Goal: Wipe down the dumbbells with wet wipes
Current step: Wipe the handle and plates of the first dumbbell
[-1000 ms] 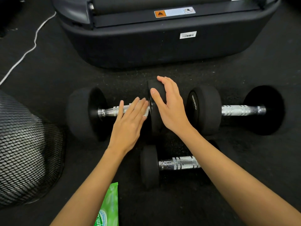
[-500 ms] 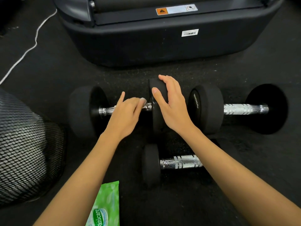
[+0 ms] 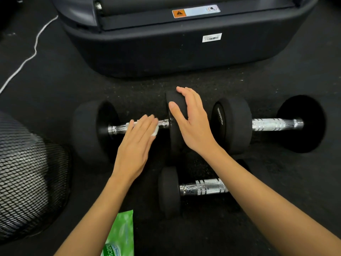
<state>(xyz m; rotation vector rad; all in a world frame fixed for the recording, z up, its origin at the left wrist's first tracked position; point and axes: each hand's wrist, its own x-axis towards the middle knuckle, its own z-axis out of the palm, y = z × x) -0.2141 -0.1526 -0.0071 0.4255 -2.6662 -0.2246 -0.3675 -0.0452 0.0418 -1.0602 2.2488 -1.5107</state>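
Note:
Three black dumbbells with chrome handles lie on the dark floor. On the left dumbbell (image 3: 88,130), my left hand (image 3: 136,145) presses a white wet wipe (image 3: 155,131) flat against the handle, fingers extended over it. My right hand (image 3: 191,124) grips that dumbbell's right weight head from above, thumb on its inner face. The right dumbbell (image 3: 234,124) lies beside it, end to end. A smaller dumbbell (image 3: 169,191) lies nearer to me, its right end hidden under my right forearm.
A green wet wipes pack (image 3: 120,235) lies on the floor at the bottom edge. A black mesh bin (image 3: 27,174) stands at the left. A large black machine base (image 3: 184,48) blocks the far side, and a white cord (image 3: 35,48) runs at far left.
My left hand curled around the handle, then flattened again and slid slightly left along it with the wipe. My right hand has stayed on the weight head.

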